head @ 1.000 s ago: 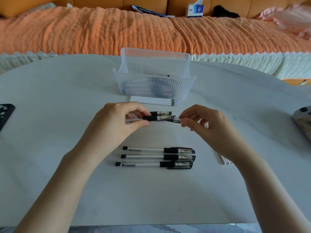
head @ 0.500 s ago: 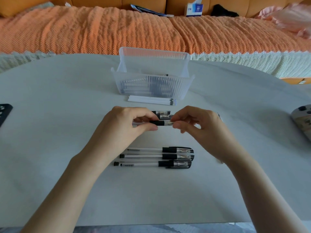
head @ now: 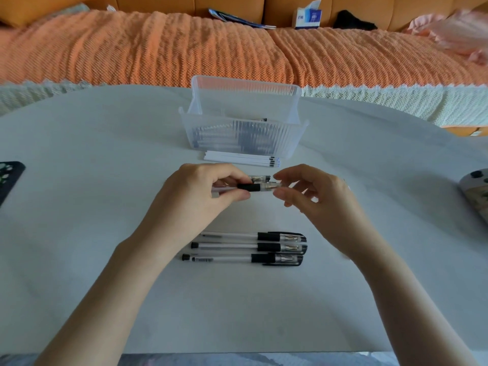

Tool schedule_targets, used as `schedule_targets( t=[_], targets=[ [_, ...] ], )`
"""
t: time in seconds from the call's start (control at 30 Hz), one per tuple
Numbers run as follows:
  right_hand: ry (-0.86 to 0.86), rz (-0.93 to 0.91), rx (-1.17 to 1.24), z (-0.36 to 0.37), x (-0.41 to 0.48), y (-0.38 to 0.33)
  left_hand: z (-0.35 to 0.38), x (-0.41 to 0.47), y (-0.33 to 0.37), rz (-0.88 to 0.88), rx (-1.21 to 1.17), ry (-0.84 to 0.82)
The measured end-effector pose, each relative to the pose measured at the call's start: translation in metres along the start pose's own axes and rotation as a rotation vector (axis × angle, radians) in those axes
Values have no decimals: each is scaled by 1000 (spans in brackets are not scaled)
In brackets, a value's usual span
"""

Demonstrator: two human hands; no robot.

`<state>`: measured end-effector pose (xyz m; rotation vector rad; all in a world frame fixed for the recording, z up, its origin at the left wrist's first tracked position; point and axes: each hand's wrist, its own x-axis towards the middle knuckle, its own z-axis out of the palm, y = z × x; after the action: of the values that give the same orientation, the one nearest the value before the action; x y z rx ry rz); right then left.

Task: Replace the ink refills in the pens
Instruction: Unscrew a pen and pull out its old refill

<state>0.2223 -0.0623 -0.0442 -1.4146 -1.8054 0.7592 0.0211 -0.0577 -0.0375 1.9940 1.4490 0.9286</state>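
Ribbed clear plastic bin (head: 244,138) holds pens beyond the fingers; left hand (head: 203,192) grips a gel pen (head: 253,187), right hand (head: 314,192) pinches its tip.

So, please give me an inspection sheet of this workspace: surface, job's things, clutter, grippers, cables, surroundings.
Surface: pale grey table.
Job's things: three capped pens in a row near the person; white refills stacked in front of the clear bin, which holds more pens.
Clutter: dark object at left edge; game controller at right edge.
Grippers: left hand grips the barrel of a pen; right hand pinches its tip end.
Cables: nothing seen.
Surroundings: orange sofa with a tissue box.
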Motion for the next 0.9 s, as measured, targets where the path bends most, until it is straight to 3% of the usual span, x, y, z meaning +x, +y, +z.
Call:
schedule_targets(
  t=[0.33,0.7,0.9],
  targets=[
    [37,-271,-567,18,6,24,-13,3,-8,-45,36,72],
    [17,-200,-492,20,8,19,-16,6,-9,-20,31,77],
    [63,-155,-400,11,4,13,-32,45,11,77,62,76]
  ],
)
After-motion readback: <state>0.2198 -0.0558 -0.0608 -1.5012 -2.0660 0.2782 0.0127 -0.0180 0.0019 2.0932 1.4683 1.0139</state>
